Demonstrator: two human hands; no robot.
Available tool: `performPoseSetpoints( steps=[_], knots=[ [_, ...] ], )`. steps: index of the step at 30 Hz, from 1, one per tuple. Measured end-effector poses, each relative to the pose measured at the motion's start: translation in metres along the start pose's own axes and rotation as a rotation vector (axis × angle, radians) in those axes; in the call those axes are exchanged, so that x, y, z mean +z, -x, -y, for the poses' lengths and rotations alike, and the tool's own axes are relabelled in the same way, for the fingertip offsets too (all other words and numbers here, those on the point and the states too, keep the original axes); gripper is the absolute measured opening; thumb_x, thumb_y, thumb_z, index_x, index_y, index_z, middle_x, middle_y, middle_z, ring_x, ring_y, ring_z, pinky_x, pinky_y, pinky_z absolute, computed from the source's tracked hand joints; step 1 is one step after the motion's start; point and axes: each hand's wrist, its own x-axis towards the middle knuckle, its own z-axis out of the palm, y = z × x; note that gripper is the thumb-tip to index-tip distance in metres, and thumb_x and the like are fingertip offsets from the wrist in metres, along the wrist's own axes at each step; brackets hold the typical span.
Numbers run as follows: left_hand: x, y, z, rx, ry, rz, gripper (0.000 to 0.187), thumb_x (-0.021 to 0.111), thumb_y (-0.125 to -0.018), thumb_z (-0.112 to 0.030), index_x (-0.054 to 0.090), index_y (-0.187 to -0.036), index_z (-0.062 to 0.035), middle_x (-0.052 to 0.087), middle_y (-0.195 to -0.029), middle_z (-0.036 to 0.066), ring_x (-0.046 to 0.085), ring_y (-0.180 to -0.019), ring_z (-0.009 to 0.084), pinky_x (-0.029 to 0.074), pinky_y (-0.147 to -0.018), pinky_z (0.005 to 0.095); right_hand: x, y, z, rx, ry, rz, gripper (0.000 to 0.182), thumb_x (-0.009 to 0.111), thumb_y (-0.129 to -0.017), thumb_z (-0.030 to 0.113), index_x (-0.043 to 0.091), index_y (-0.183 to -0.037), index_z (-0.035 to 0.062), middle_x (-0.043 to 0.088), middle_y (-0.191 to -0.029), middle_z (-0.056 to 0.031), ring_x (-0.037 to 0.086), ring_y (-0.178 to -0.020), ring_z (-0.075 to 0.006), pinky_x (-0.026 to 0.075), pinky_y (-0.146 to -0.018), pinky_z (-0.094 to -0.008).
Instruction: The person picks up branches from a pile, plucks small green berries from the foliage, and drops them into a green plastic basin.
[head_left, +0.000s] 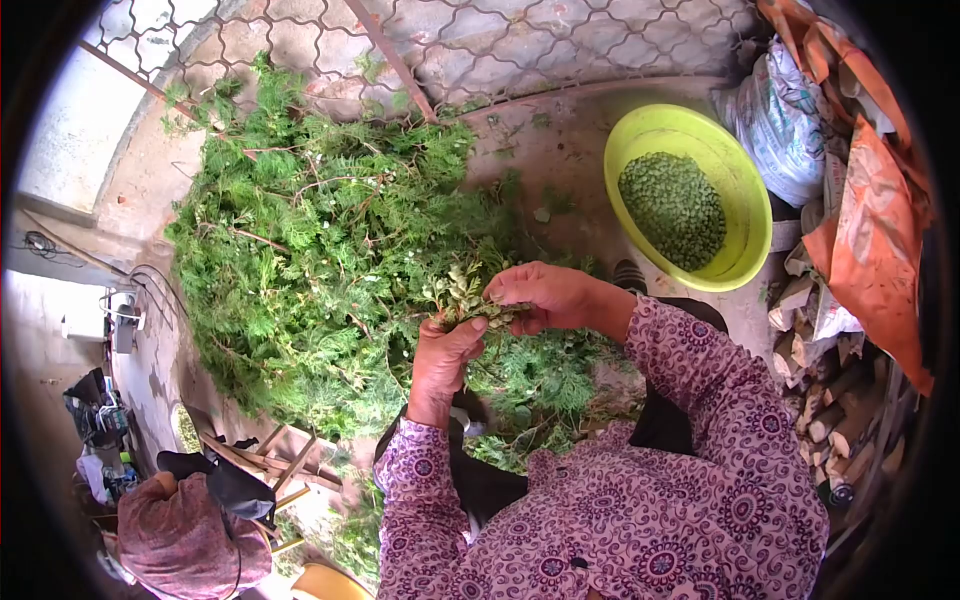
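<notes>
Over a large heap of green branches (300, 260), both my hands meet at a small leafy sprig (458, 290). My left hand (443, 352) is closed around the sprig's lower part, thumb on top. My right hand (545, 295) pinches leafy material at the sprig's right side, its fingers curled and partly hidden. To the upper right, a yellow-green basin (745, 215) stands on the floor, holding many small green pieces (675, 210).
Another person (190, 540) sits at the lower left beside a wooden frame (290, 460) and a yellow container (328, 582). Sacks (780, 125), an orange sheet (875, 250) and stacked firewood (840, 420) line the right side. A metal lattice (450, 45) runs along the top.
</notes>
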Motion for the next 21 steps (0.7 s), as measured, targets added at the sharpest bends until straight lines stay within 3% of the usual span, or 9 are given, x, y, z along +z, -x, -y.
performPoseSetpoints(
  steps=[5,14,20,21],
  knots=[
    [0.002,0.000,0.000,-0.031,0.044,-0.005,0.012,0.064,-0.072,0.002,0.059,-0.078,-0.0073,0.055,-0.064,-0.002,0.039,-0.044,0.0043,0.028,-0.040,0.0193,-0.004,-0.002,-0.002,0.007,0.025,0.032,0.013,0.057,-0.082,0.021,0.056,-0.088,0.0092,0.056,-0.071,0.0035,0.055,-0.058,-0.0072,0.041,-0.048,-0.0199],
    [0.000,-0.002,0.001,-0.032,0.048,-0.029,0.010,0.063,-0.073,0.001,0.057,-0.073,-0.0072,0.051,-0.058,-0.003,0.036,-0.042,0.0052,0.027,-0.039,0.0204,-0.007,-0.005,-0.005,0.006,0.014,0.045,0.010,0.061,-0.078,0.014,0.055,-0.085,0.0084,0.055,-0.070,0.0024,0.055,-0.059,-0.0084,0.041,-0.049,-0.0197],
    [0.003,0.002,0.003,-0.048,0.206,0.071,0.010,0.062,-0.072,0.001,0.056,-0.078,-0.0049,0.050,-0.057,-0.001,0.035,-0.041,0.0054,0.027,-0.041,0.0208,-0.003,-0.005,-0.008,0.012,-0.078,0.052,0.005,0.055,-0.077,0.008,0.054,-0.082,0.0067,0.055,-0.070,-0.0001,0.055,-0.060,-0.0109,0.040,-0.050,-0.0204],
    [0.003,0.002,0.004,-0.048,0.206,0.072,0.010,0.062,-0.072,0.001,0.056,-0.078,-0.0049,0.050,-0.057,-0.001,0.035,-0.041,0.0054,0.027,-0.041,0.0208,-0.003,-0.004,-0.009,0.011,-0.141,0.145,0.005,0.052,-0.077,0.007,0.054,-0.081,0.0059,0.055,-0.070,-0.0010,0.055,-0.059,-0.0113,0.039,-0.048,-0.0205]
  ],
)
